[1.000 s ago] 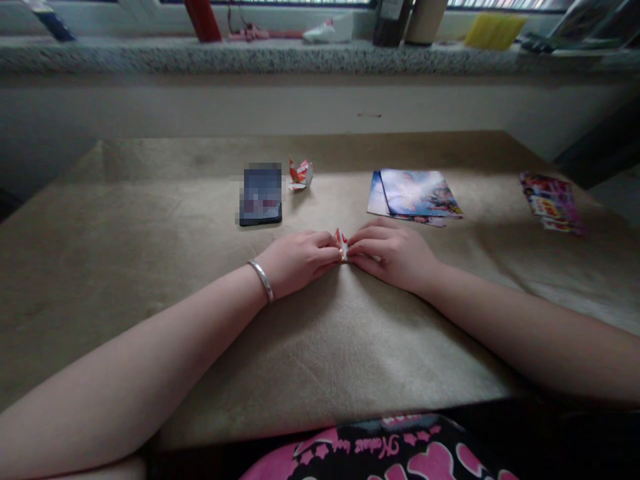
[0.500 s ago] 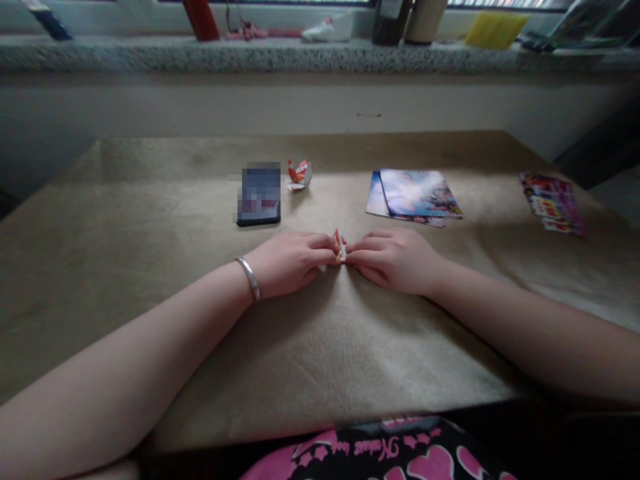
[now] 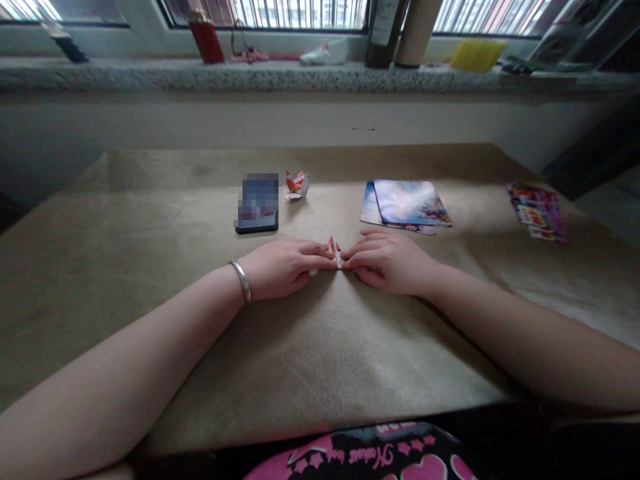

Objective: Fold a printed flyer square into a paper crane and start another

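A small folded piece of red and white paper (image 3: 334,251) stands on the tan table cover (image 3: 150,220) near the middle. My left hand (image 3: 280,268), with a silver bracelet on its wrist, pinches the paper from the left. From the right, my right hand (image 3: 387,261) pinches the same piece, its fingers curled. Both hands rest on the table and their fingertips meet at the paper. Most of the paper is hidden between the fingers.
A dark phone (image 3: 257,203) lies behind my left hand, with another folded red and white paper (image 3: 297,185) beside it. Colourful paper sheets (image 3: 406,205) lie behind my right hand, and a printed packet (image 3: 537,212) at far right. Bottles and clutter line the windowsill (image 3: 280,75).
My view has tipped upward, so the window now shows above the sill. My left hand has drawn slightly to the left; both hands still pinch the small paper.
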{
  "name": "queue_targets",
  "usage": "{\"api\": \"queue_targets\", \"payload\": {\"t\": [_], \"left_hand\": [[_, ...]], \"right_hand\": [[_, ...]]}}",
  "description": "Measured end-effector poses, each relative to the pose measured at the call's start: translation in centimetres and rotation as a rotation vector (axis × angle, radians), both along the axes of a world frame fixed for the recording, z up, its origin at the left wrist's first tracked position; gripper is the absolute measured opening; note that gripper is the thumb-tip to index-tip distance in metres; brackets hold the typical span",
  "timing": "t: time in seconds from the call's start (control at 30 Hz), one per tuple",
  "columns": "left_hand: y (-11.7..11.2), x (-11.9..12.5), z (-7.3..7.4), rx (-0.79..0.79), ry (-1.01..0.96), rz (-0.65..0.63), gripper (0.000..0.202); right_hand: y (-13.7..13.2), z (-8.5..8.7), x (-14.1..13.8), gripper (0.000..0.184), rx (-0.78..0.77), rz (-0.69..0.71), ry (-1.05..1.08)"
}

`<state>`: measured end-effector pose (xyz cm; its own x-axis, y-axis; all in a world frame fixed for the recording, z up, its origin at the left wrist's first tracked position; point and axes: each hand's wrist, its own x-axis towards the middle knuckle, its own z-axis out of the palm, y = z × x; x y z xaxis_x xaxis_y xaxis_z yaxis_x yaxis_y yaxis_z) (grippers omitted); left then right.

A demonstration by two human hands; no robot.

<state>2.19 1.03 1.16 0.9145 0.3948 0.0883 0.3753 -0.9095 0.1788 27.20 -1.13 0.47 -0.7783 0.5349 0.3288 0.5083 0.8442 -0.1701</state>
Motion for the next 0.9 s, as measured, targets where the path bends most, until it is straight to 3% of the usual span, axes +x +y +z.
{"api": "queue_targets", "payload": {"t": [0.1,0.27,0.4,0.53,0.67,0.77,0.9], "left_hand": [[-0.6,0.5,0.5,0.137,0.024,-0.019,0.038],[-1.8,1.3,0.9,0.277,0.055,0.095,0.028],[-1.9,1.2,0.8,0.186,0.058,0.086,0.032],[-2.1,1.1,1.0,0.069,0.055,0.147,0.045],[-3.4,1.8,1.7,0.155,0.069,0.202,0.047],[-4.3,2.4,2.2,0.176,0.127,0.270,0.045],[-4.1,2.7,1.8,0.152,0.106,0.247,0.034]], "right_hand": [[0.0,0.0,0.0,0.023,-0.098,-0.048,0.050],[-0.5,0.4,-1.3,0.017,0.003,-0.095,-0.002],[-1.5,1.2,-1.9,0.019,0.027,-0.150,-0.102],[-2.6,2.5,-2.4,0.023,-0.066,-0.316,-0.176],[-3.2,3.3,-3.4,0.022,-0.131,-0.455,-0.251],[-3.2,2.7,-3.6,0.024,-0.030,-0.415,-0.205],[-3.1,1.5,-2.9,0.024,0.059,-0.335,-0.158]]}}
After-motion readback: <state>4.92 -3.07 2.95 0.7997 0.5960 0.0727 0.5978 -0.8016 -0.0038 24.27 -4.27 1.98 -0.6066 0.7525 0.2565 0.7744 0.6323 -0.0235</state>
